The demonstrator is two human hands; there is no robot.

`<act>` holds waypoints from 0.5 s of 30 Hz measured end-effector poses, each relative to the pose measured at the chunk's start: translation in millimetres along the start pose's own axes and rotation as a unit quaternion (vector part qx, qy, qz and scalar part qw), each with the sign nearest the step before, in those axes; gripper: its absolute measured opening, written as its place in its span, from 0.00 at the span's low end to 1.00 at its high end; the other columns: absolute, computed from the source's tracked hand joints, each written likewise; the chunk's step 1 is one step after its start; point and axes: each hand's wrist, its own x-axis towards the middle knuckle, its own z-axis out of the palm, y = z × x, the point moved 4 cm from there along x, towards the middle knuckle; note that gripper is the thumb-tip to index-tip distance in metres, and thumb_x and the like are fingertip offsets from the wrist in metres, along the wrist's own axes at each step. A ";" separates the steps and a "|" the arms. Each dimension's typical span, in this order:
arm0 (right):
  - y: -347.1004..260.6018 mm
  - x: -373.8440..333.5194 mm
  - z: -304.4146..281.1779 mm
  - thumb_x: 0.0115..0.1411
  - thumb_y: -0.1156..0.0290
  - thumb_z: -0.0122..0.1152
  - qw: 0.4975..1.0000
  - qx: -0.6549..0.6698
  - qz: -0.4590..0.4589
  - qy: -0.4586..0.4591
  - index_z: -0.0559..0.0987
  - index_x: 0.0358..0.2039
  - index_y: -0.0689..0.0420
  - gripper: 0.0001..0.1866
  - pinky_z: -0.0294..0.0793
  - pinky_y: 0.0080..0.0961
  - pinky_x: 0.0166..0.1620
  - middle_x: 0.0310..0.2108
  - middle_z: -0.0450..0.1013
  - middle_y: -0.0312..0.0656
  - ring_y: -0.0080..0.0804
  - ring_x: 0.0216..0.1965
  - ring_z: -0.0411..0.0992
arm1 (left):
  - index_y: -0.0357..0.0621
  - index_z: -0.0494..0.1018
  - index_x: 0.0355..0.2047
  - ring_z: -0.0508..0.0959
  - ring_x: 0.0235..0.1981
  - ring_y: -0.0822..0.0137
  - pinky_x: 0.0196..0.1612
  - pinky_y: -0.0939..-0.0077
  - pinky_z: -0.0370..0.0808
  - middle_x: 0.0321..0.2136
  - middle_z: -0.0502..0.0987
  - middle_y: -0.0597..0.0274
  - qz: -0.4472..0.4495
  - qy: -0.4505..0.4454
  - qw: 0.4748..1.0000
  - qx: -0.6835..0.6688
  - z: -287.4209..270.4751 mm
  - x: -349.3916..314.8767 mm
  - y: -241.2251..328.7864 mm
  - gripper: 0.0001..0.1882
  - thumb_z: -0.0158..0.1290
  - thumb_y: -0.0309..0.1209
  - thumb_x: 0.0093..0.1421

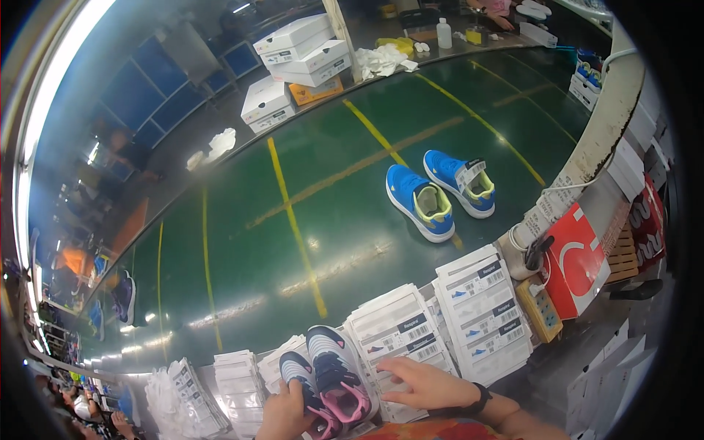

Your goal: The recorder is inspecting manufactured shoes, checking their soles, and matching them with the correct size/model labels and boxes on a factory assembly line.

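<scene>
A pair of navy, white and pink sneakers stands at the near edge of the green belt, toes pointing away from me. My left hand (287, 411) is closed on the left sneaker (299, 376) of this pair, at its outer side. The right sneaker (339, 370) sits close beside it. My right hand (422, 383) is over a stack of printed label sheets (392, 323), its fingers apart and nothing in them. Whether its fingertips touch the sheets I cannot tell. Farther off on the belt is a pair of blue sneakers (419, 202) with yellow-green linings; a paper tag (470, 173) lies on one.
The green belt (242, 242) has yellow cross lines. More label stacks (484, 315) line its near edge. White shoeboxes (270, 103) and crumpled paper (383, 60) lie beyond. On the right are a curved metal rail (623, 95) and a red box (576, 257). Another person's hand (501, 22) shows far off.
</scene>
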 end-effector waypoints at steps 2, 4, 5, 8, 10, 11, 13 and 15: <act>1.0 2.6 -4.8 0.63 0.54 0.61 1.000 0.016 0.004 -0.017 0.61 0.64 0.62 0.36 0.80 0.30 0.46 0.61 0.59 0.52 0.43 0.55 0.70 | 0.35 0.61 0.36 0.78 0.25 0.39 0.28 0.52 0.76 0.28 0.75 0.40 -0.010 -0.013 1.000 0.014 -2.9 2.6 -0.4 0.32 0.67 0.40 0.42; 2.9 2.0 -8.2 0.63 0.55 0.61 0.998 0.050 0.011 -0.033 0.62 0.63 0.61 0.35 0.79 0.31 0.47 0.61 0.60 0.51 0.44 0.55 0.70 | 0.34 0.60 0.37 0.78 0.26 0.38 0.29 0.52 0.76 0.28 0.75 0.39 -0.014 -0.068 0.997 0.020 -7.6 7.5 0.7 0.33 0.68 0.39 0.41; 3.6 1.6 -11.2 0.63 0.55 0.61 0.998 0.055 0.013 -0.034 0.62 0.63 0.61 0.35 0.79 0.31 0.47 0.61 0.60 0.51 0.44 0.55 0.70 | 0.34 0.60 0.38 0.78 0.27 0.38 0.30 0.53 0.77 0.28 0.76 0.39 -0.004 -0.071 0.997 0.012 -5.9 9.9 -2.6 0.34 0.68 0.39 0.40; 8.1 0.1 -13.0 0.63 0.55 0.60 0.993 0.096 0.038 -0.059 0.62 0.63 0.60 0.34 0.78 0.31 0.50 0.61 0.60 0.51 0.44 0.55 0.70 | 0.33 0.60 0.38 0.79 0.28 0.39 0.31 0.54 0.77 0.28 0.76 0.39 -0.001 -0.097 0.995 0.035 -7.1 14.9 -0.1 0.34 0.67 0.38 0.39; 9.5 -2.7 -14.0 0.63 0.56 0.61 0.997 0.055 -0.028 -0.036 0.63 0.63 0.60 0.33 0.77 0.32 0.51 0.60 0.61 0.51 0.42 0.54 0.71 | 0.33 0.61 0.38 0.79 0.28 0.39 0.31 0.54 0.77 0.28 0.76 0.39 -0.008 -0.115 0.992 0.049 -10.2 19.1 6.8 0.34 0.67 0.37 0.38; 8.8 -5.0 -14.8 0.63 0.56 0.61 0.997 0.058 -0.025 -0.035 0.63 0.63 0.60 0.33 0.77 0.32 0.51 0.60 0.61 0.51 0.42 0.54 0.71 | 0.33 0.61 0.39 0.79 0.29 0.39 0.32 0.54 0.77 0.28 0.76 0.39 -0.017 -0.123 0.991 0.053 -11.0 19.6 8.7 0.34 0.68 0.37 0.37; 3.8 -7.6 -18.2 0.65 0.53 0.57 0.998 0.049 -0.042 -0.029 0.66 0.59 0.64 0.31 0.73 0.34 0.53 0.57 0.66 0.56 0.51 0.55 0.69 | 0.33 0.61 0.39 0.79 0.29 0.39 0.32 0.54 0.77 0.28 0.76 0.39 -0.024 -0.131 0.989 0.056 -9.1 19.0 8.9 0.35 0.68 0.37 0.36; 0.2 -12.7 -20.8 0.65 0.54 0.57 0.998 0.050 -0.041 -0.024 0.68 0.58 0.64 0.30 0.73 0.34 0.53 0.57 0.66 0.55 0.51 0.54 0.70 | 0.36 0.67 0.38 0.80 0.25 0.45 0.28 0.57 0.77 0.26 0.77 0.45 -0.015 -0.084 0.993 0.076 -4.9 17.8 6.8 0.30 0.68 0.35 0.38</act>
